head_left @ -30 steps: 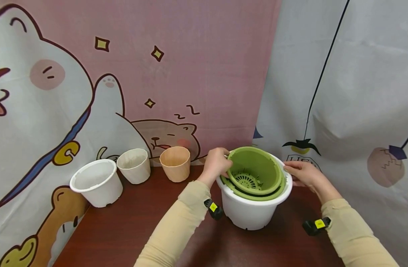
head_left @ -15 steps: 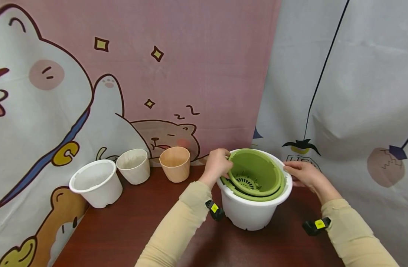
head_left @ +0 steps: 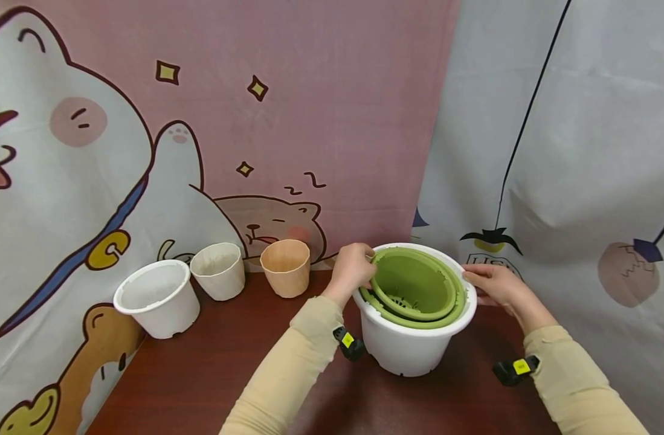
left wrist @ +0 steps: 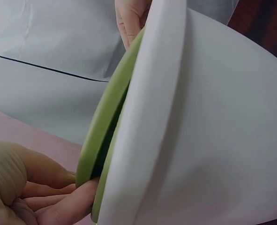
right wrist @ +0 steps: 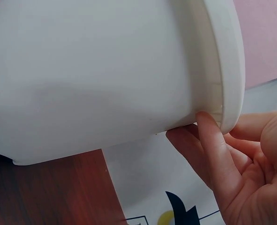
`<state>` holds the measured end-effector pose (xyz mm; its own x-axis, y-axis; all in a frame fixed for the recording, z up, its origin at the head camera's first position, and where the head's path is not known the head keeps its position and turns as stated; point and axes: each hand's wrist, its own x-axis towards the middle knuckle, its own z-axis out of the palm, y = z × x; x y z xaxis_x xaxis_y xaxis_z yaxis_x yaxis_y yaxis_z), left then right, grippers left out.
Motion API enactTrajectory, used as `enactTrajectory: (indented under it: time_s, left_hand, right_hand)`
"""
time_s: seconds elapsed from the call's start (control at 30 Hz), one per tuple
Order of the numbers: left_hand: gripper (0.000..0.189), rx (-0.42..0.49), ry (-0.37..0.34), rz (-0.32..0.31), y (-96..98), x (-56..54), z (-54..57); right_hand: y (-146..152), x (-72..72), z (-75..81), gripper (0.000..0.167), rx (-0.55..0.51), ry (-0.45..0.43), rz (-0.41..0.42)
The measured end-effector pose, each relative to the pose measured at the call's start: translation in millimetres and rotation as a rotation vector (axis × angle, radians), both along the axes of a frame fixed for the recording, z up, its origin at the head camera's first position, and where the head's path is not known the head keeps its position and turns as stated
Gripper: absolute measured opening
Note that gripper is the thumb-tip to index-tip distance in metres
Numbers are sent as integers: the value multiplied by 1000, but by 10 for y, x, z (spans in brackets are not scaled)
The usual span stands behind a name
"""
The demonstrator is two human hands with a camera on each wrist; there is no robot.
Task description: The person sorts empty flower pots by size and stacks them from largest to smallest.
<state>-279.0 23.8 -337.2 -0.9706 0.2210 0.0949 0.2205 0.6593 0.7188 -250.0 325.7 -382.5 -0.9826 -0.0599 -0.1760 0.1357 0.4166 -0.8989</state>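
Note:
A large white flowerpot [head_left: 406,353] stands at the right on the table. Nested in it is a green flowerpot [head_left: 413,324], of which mostly the rim shows. A smaller green flowerpot [head_left: 419,275] sits slightly tilted inside that one, some slots visible in its floor. My left hand [head_left: 350,270] pinches the inner green pot's rim at its left side; in the left wrist view, its fingers [left wrist: 75,204] reach under that rim. On the opposite side my right hand [head_left: 497,284] grips the white pot's rim, thumb and fingers around the lip [right wrist: 229,84] in the right wrist view.
To the left stand a white pot [head_left: 171,308], a cream faceted pot [head_left: 223,284] and a peach faceted pot [head_left: 287,281], all upright. Behind the dark red-brown table [head_left: 228,362] hangs a printed cloth [head_left: 337,109]. It also runs along the right side.
The inner green pot has sunk lower into the stack and its far rim has dropped, so less of its slotted floor shows. Both hands stay nearly where they were.

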Motion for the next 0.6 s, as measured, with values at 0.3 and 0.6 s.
enactTrajectory:
  time_s: [0.3,0.6]
  left_hand:
    - [30,-154,180,-8,-18,24,-7]
    - [36,-155,206,-9,-126,42,71]
  right_hand:
    - [3,0,0,59,8,2,11]
    - [5,2,3,59,15,3,8]
